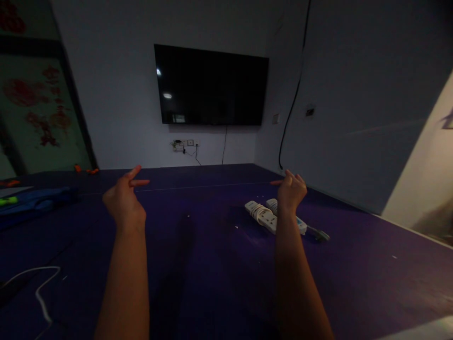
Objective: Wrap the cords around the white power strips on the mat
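My left hand [125,196] is raised above the dark purple floor surface [212,264], two digits stretched apart and nothing visible between them. Opposite it, my right hand [292,191] points one digit inward, its other fingers partly bent; I see nothing held there. A wide gap separates the hands. Just behind and below my right hand lies a white power strip [260,213] with its cord wound around it. A second power strip [300,225] lies beside it, partly hidden by my right wrist, with a grey plug [320,234] at its end.
A large black television [212,87] hangs on the far wall above several sockets [187,142] and cords. Down the right wall runs a black cable [297,89]. Blue cloth [42,200] lies at left, and a white cord [42,300] curls at lower left.
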Available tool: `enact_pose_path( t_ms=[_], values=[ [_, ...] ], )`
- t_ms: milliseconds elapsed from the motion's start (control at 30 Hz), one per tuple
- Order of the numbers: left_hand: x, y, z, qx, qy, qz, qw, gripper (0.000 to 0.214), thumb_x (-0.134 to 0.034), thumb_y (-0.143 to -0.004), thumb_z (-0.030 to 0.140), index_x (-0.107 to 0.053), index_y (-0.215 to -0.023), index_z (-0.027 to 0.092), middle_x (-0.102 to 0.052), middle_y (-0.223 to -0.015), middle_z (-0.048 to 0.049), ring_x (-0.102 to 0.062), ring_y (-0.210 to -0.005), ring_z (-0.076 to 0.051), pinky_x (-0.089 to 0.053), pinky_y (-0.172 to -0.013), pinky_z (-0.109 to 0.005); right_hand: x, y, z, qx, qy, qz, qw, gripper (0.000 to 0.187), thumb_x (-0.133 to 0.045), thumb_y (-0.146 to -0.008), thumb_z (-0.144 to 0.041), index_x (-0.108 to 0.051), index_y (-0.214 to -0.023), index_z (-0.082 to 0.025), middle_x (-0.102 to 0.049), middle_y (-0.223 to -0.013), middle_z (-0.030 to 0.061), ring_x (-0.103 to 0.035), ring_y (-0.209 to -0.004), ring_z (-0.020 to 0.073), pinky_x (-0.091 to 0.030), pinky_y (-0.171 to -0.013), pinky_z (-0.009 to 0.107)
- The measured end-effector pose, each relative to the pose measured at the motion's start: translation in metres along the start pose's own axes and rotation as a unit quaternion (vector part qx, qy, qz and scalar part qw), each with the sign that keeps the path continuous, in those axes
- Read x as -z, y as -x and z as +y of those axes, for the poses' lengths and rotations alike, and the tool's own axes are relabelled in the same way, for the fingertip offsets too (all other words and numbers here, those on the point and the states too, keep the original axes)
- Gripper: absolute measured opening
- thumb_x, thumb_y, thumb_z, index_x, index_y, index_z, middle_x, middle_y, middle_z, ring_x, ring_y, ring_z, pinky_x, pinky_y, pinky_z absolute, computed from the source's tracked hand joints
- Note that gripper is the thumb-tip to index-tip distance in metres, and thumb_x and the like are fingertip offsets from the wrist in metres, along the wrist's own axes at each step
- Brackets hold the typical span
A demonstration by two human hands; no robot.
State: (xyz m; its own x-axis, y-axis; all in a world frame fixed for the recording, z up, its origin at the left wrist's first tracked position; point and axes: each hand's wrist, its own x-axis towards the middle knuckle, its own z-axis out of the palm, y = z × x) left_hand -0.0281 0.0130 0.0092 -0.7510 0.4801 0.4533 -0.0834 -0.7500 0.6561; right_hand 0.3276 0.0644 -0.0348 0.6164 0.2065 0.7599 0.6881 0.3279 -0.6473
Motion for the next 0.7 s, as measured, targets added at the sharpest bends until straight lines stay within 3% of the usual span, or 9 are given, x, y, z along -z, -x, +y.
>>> enact_pose_path(
  t_ms=[67, 133, 233, 333, 433, 600, 700],
  values=[
    [-0.002, 0.002, -0.001, 0.028, -0.004, 0.020, 0.999, 0.032, -0.051, -0.076, 0.032, -0.052, -0.048, 0.017, -0.069, -0.066, -0.0042, -0.065, -0.076, -0.019, -0.039, -0.095, -0.044, -0.004, 0.001, 0.004, -0.028, -0.013, -0.054, 0.998, 0.051, -0.029, -0.086, -0.034, -0.072, -0.064, -0.016, -0.072, -0.083, 0.0112, -0.062, -0.098, 0.0247, -0.041, -0.092, 0.038],
    [-0.003, 0.003, -0.003, 0.033, -0.025, -0.003, 0.999, 0.031, -0.052, -0.077, 0.038, -0.057, -0.056, 0.016, -0.067, -0.064, -0.0035, -0.067, -0.076, -0.020, -0.043, -0.092, -0.045, -0.008, 0.002, 0.009, -0.066, 0.006, -0.120, 0.991, 0.053, -0.032, -0.087, -0.045, -0.074, -0.072, -0.015, -0.072, -0.083, 0.0111, -0.065, -0.089, 0.0240, -0.045, -0.083, 0.034],
    [-0.002, 0.004, -0.005, 0.011, -0.024, -0.006, 1.000, 0.010, -0.057, -0.067, 0.021, -0.063, -0.071, 0.014, -0.059, -0.052, 0.0029, -0.067, -0.062, -0.017, -0.052, -0.077, -0.037, -0.013, 0.006, 0.020, -0.089, 0.103, -0.217, 0.967, 0.049, -0.042, -0.084, -0.051, -0.074, -0.091, -0.014, -0.073, -0.086, 0.0119, -0.066, -0.090, 0.0257, -0.046, -0.077, 0.031],
    [-0.001, 0.007, 0.000, -0.002, -0.011, 0.034, 0.999, 0.028, -0.051, -0.057, 0.007, -0.066, -0.080, 0.010, -0.064, -0.059, -0.0005, -0.067, -0.057, -0.016, -0.051, -0.054, -0.026, -0.017, 0.013, 0.038, -0.067, 0.189, -0.306, 0.931, 0.044, -0.053, -0.081, -0.047, -0.069, -0.106, -0.014, -0.069, -0.106, 0.0119, -0.062, -0.102, 0.0254, -0.046, -0.081, 0.028],
    [0.000, 0.010, 0.010, 0.000, -0.014, 0.082, 0.997, 0.039, -0.049, -0.055, 0.006, -0.067, -0.090, 0.005, -0.068, -0.073, -0.0066, -0.064, -0.051, -0.015, -0.040, -0.035, -0.019, -0.020, 0.018, 0.056, -0.076, 0.260, -0.388, 0.881, 0.048, -0.062, -0.075, -0.043, -0.065, -0.114, -0.015, -0.065, -0.115, 0.0124, -0.060, -0.109, 0.0249, -0.046, -0.084, 0.026],
    [0.004, 0.005, 0.016, -0.029, -0.025, 0.144, 0.989, 0.036, -0.040, -0.057, 0.005, -0.065, -0.083, 0.004, -0.067, -0.075, -0.0075, -0.067, -0.064, -0.017, -0.044, -0.036, -0.019, -0.020, 0.021, 0.075, -0.105, 0.305, -0.426, 0.846, 0.054, -0.072, -0.065, -0.036, -0.064, -0.115, -0.016, -0.065, -0.115, 0.0131, -0.062, -0.105, 0.0258, -0.049, -0.080, 0.026],
    [0.006, -0.003, 0.011, -0.028, -0.008, 0.158, 0.987, 0.031, -0.042, -0.058, 0.004, -0.065, -0.079, 0.006, -0.067, -0.075, -0.0055, -0.066, -0.058, -0.015, -0.050, -0.045, -0.024, -0.020, 0.028, 0.077, -0.109, 0.326, -0.427, 0.836, 0.057, -0.073, -0.063, -0.035, -0.062, -0.116, -0.020, -0.066, -0.112, 0.0121, -0.063, -0.102, 0.0258, -0.050, -0.078, 0.029]
  ],
)
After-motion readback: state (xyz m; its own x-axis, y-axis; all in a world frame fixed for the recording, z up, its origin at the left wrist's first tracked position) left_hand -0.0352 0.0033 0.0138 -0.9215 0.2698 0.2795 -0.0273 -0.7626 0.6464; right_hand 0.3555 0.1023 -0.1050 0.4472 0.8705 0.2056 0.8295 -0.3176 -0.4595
